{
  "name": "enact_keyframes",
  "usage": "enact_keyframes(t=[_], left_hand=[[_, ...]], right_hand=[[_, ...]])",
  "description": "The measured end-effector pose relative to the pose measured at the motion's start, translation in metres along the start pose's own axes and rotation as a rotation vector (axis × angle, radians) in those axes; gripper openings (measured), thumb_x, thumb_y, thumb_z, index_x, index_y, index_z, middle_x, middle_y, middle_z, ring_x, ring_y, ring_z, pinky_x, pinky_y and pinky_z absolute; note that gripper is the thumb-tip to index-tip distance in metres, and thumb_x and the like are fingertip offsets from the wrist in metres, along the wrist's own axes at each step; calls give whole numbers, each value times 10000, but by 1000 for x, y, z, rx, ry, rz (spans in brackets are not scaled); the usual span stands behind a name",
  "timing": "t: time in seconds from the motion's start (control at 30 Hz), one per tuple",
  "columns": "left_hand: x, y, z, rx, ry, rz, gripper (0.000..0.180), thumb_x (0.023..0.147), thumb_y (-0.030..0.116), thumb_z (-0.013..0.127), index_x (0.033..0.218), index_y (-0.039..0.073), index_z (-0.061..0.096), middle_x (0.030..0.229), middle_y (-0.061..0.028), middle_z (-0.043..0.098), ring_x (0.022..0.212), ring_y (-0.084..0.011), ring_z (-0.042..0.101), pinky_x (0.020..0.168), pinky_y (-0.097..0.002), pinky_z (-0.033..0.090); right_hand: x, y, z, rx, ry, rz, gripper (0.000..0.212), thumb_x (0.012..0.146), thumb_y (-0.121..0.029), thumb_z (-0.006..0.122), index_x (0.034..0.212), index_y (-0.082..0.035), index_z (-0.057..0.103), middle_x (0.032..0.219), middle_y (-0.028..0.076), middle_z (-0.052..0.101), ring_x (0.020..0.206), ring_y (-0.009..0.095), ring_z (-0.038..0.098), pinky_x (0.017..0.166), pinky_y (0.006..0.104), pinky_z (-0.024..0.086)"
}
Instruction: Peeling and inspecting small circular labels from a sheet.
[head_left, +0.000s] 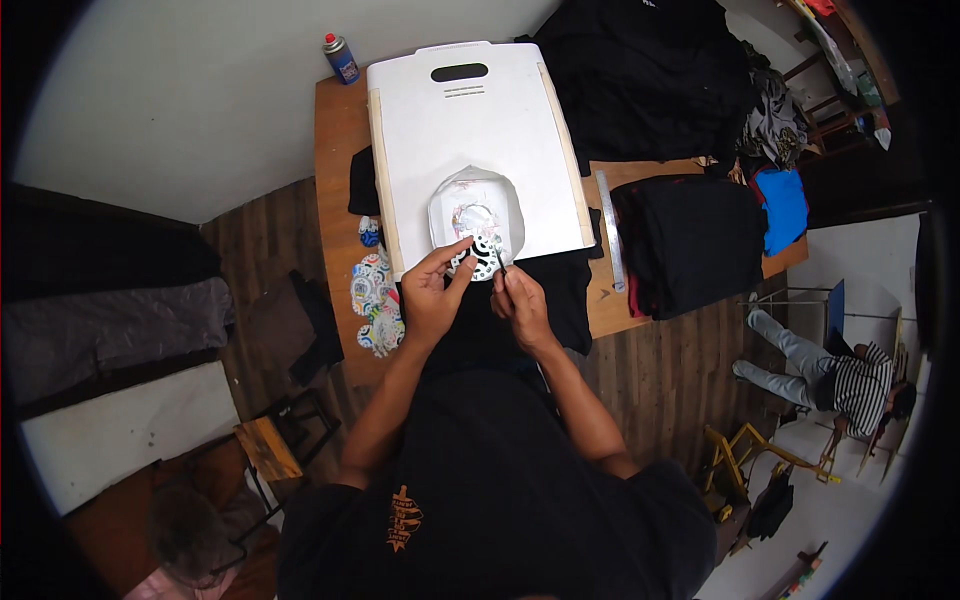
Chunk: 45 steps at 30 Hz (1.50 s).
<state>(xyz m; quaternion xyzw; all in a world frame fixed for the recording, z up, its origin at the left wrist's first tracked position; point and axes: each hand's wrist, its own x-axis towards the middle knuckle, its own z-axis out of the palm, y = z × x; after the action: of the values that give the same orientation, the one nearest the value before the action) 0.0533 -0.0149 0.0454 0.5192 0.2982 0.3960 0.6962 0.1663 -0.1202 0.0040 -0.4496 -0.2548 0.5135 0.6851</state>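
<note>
Pinched between the thumb and fingers of my left hand [433, 292] is a white printed cutout with black shapes [474, 260]. My right hand [523, 308] closes round a thin dark tool [501, 262], whose tip meets the cutout's right side; its exact kind is too small to make out. Both hands are over the near edge of a white board [480, 130] that has an oval handle slot. Beneath the cutout, a white tray-like piece with torn-looking edges [440, 210] lies on the board, with a faint round print in its middle.
Several colourful round prints [374, 285] lie along the table's left edge. A spray can [341, 60] stands at the far left corner. Folded black garments [675, 245] and a metal ruler [609, 230] are to the right. Two other people [855, 385] are in the room.
</note>
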Motion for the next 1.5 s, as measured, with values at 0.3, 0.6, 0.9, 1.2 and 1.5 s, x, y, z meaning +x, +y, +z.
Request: enact_keyframes(t=[0.3,0.6,0.9,1.2,1.5], left_hand=[[1,1,-1,8,-12,-1,296,896,-78,641,1191,-96,630,1130,-152,657,1069,-169,620,953,-269,478],[2,3,0,21,13,45,306,890,-89,641,1196,-94,625,1146,-152,641,1087,-175,614,968,-273,471],[2,1,-1,-1,3,17,319,895,-83,639,1213,-97,613,1143,-155,652,1079,-170,616,965,-271,472],[3,0,-2,-9,-5,31,320,896,-81,640,1214,-100,613,1144,-159,654,1073,-165,618,947,-265,480],[2,1,-2,2,6,29,313,901,-79,633,1213,-95,617,1137,-153,658,1063,-160,619,944,-260,477]], right_hand=[[1,-1,0,-8,-5,6,333,1068,-331,411,894,-64,509,582,-54,331,500,52,275,489,234,250],[2,1,0,3,1,0,340,1070,-332,405,886,-64,503,578,-55,328,494,52,269,487,235,249],[2,-2,2,5,10,13,342,1070,-331,405,885,-61,504,577,-52,328,497,54,273,491,235,257],[3,2,0,7,1,1,332,1068,-323,412,886,-62,506,578,-51,330,498,55,271,490,235,253],[2,-1,0,4,9,11,340,1068,-328,409,880,-61,501,579,-52,329,498,55,269,490,233,252]])
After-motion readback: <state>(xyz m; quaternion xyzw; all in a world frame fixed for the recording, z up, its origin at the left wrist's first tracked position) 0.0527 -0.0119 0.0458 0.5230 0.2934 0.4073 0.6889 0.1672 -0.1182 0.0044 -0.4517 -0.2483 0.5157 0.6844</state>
